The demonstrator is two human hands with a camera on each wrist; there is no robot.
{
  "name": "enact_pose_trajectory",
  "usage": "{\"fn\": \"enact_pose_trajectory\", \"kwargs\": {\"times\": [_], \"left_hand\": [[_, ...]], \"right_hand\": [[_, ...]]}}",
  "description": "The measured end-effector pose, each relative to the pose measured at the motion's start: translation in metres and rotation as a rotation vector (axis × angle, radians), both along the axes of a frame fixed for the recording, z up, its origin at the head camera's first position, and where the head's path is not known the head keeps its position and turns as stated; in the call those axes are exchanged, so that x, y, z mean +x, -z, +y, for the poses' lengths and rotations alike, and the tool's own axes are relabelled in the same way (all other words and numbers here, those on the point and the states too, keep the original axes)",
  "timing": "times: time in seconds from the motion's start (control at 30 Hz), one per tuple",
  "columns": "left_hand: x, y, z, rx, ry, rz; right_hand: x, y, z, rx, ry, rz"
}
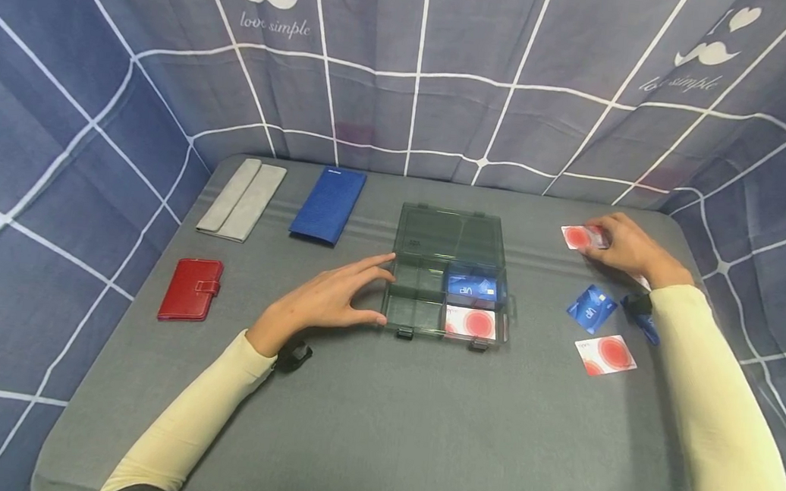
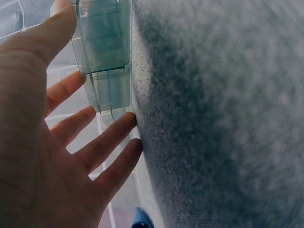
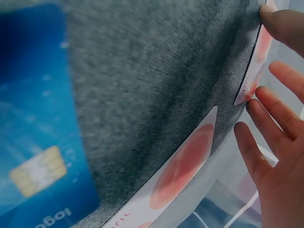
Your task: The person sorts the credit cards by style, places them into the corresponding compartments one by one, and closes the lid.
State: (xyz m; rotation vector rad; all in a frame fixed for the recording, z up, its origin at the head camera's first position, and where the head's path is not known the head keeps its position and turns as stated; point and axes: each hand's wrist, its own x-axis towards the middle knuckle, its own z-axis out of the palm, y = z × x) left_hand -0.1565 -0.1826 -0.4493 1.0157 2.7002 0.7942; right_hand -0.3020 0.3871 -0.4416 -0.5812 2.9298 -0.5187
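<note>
My right hand [image 1: 628,250] pinches a white card with red circles [image 1: 577,237] by its edges at the table's far right; the right wrist view shows thumb and fingertips on opposite edges of this card [image 3: 260,54]. Nearer me lie a blue VIP card [image 1: 591,309] and another red-and-white card [image 1: 606,355]. A second blue card [image 1: 646,325] is partly covered by the right wrist. At the middle stands a clear green compartment box [image 1: 414,312], its lid raised back. Two right-hand compartments hold a blue card [image 1: 472,287] and a red-and-white card [image 1: 471,323]. My left hand [image 1: 324,294], fingers extended, is at the box's left side.
A red snap wallet [image 1: 190,290], a light grey folding wallet [image 1: 241,200] and a blue folder [image 1: 328,205] lie on the left of the grey table [image 1: 380,427]. Checked curtains [image 1: 368,107] enclose its back and sides.
</note>
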Motion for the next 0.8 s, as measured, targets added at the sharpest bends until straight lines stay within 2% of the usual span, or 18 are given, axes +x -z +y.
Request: {"fn": "enact_pose_trajectory", "kwargs": {"times": [0.2,0.4,0.63,0.8], "left_hand": [[0.000,0.000,0.000,-0.002,0.009,0.009],[0.001,-0.001,-0.002,0.002,-0.004,0.002],[0.000,0.000,-0.001,0.003,-0.004,0.002],[0.000,0.000,0.000,0.002,-0.003,-0.001]], "right_hand": [[-0.004,-0.001,0.001,0.016,0.025,-0.037],[-0.008,0.001,0.004,0.012,0.024,-0.031],[-0.006,-0.001,0.014,0.015,0.033,-0.051],[-0.001,0.002,0.015,-0.005,0.051,-0.021]]}}
